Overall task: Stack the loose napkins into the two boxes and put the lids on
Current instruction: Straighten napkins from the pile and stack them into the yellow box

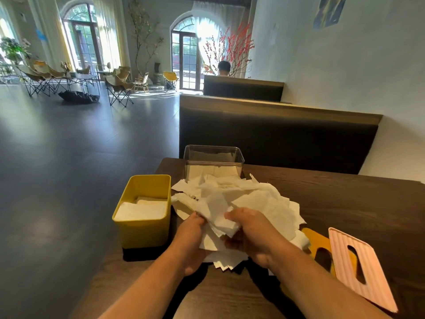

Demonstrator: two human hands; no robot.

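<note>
Napkins (259, 199), gripped by left hand (192, 231), right hand (251, 233), sprawl seemingly crosswise.

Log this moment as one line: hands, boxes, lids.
left hand: grips loose napkins | right hand: grips loose napkins | yellow box: part filled, lidless | clear box: part filled, lidless | yellow lid, pink lid: lying on table

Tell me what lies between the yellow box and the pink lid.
In the head view, the loose napkins fill that stretch, both the left hand and right hand gripping them. A yellow lid lies partly under the pink lid.
</note>
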